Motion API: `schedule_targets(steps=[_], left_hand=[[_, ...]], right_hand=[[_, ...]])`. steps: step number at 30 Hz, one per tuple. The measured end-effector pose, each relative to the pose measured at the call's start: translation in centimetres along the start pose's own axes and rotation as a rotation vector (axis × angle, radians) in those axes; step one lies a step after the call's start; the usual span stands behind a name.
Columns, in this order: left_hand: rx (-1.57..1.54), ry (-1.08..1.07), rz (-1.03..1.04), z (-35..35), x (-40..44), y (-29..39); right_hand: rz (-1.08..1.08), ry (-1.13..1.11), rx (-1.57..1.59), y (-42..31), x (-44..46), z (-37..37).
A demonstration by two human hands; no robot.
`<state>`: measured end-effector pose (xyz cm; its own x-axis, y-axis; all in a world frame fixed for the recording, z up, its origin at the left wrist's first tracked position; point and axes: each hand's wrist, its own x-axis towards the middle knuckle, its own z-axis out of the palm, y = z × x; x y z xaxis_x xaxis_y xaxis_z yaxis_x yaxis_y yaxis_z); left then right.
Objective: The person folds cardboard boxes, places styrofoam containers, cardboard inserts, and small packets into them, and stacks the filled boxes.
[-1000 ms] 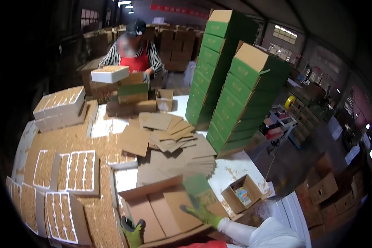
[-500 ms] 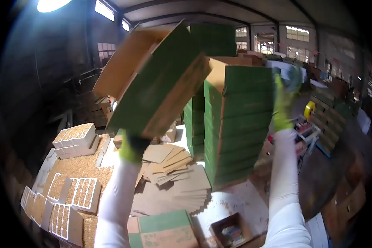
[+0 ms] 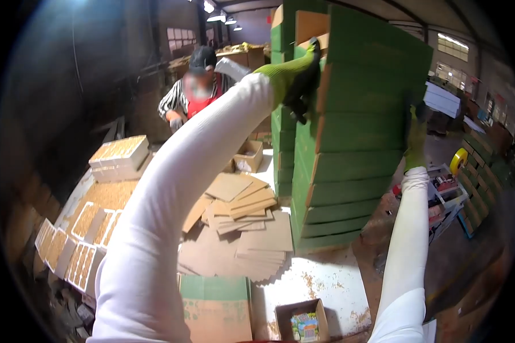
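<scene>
White table point(image 3: 340, 283), stacked green boxes point(image 3: 355, 137), cardboard sheets point(image 3: 237, 231)

left hand point(image 3: 300, 80) gloved, higher | right hand point(image 3: 416, 132) gloved, lower | arms point(image 3: 174, 183) raised forward

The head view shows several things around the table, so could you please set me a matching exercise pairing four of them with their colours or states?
Things:
1. Nearer green boxes
2. Loose cardboard sheets
3. Open box nearest the camera
4. Left hand

Colours or states:
A. Holds colourful printed items
B. Gloved in yellow-green and black
C. Overlapping in an untidy pile
D. Stacked in a tall column

Right pairs: 1-D, 2-C, 3-A, 4-B
</scene>
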<state>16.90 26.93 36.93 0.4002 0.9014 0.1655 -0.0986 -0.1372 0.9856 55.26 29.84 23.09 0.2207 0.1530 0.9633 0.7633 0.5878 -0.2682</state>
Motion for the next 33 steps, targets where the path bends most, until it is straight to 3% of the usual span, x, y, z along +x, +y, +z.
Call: schedule_targets(steps=[6,8,10,12,14,15,16,17,20,22,23,25,26,28,30,32,33], left_hand=[[0.35,-0.032,0.047,-5.9,-4.2,-5.5],[0.508,-0.053,0.096,-11.2,-10.1,-8.6],[0.674,-0.025,0.036,-18.5,-19.9,-13.5],[0.88,0.09,-0.11,-26.0,-31.9,-18.6],[1.182,0.264,-0.44,-32.4,-50.2,-27.3],[1.426,0.215,-0.629,-33.8,-59.9,-32.4],[0.791,0.743,-0.903,-27.0,-62.0,-28.5],[0.86,0.761,-1.098,-25.4,-65.8,-30.6],[0.789,0.474,-0.718,-21.4,-71.6,-30.5],[0.881,0.381,-0.572,-21.4,-69.4,-22.8],[0.95,0.323,-0.563,-21.8,-69.3,-20.1],[1.054,0.209,-0.449,-24.1,-68.6,-15.9],[1.091,0.166,-0.352,-26.1,-68.0,-13.9],[1.205,0.154,-0.185,-29.4,-64.0,-12.9],[1.506,0.178,-0.026,-31.7,-59.3,-13.7],[1.483,0.361,0.24,-26.7,-56.4,-12.1],[1.541,0.335,0.228,-23.9,-54.7,-13.7]], right_hand=[[0.112,-0.15,-0.167,-3.9,-2.0,0.4],[0.087,-0.187,-0.016,-12.9,-5.5,-0.3],[0.219,-0.421,0.255,-25.9,-13.1,-2.4],[0.515,-0.797,0.421,-37.1,-22.7,-5.6],[0.861,-1.149,0.382,-43.9,-33.5,-7.7],[0.825,-1.206,0.255,-44.8,-40.2,-9.0],[1.04,-1.295,0.066,-46.5,-44.1,-9.8],[0.852,-1.492,-0.211,-47.8,-47.8,-11.3],[0.96,-1.412,-0.201,-52.0,-46.6,-11.0],[0.926,-1.518,-0.222,-52.2,-41.4,-10.2],[0.67,-1.639,-0.247,-52.2,-37.7,-9.4],[0.779,-1.57,-0.088,-54.1,-31.2,-7.0],[1.12,-1.377,0.113,-55.2,-28.6,-5.1],[-0.269,-1.405,0.112,-57.8,-24.0,0.1],[-0.077,-1.636,0.114,-59.4,-25.1,4.3],[-0.378,-1.353,0.142,-53.2,-27.9,7.1],[-0.087,-1.598,0.102,-54.7,-25.7,9.0]])
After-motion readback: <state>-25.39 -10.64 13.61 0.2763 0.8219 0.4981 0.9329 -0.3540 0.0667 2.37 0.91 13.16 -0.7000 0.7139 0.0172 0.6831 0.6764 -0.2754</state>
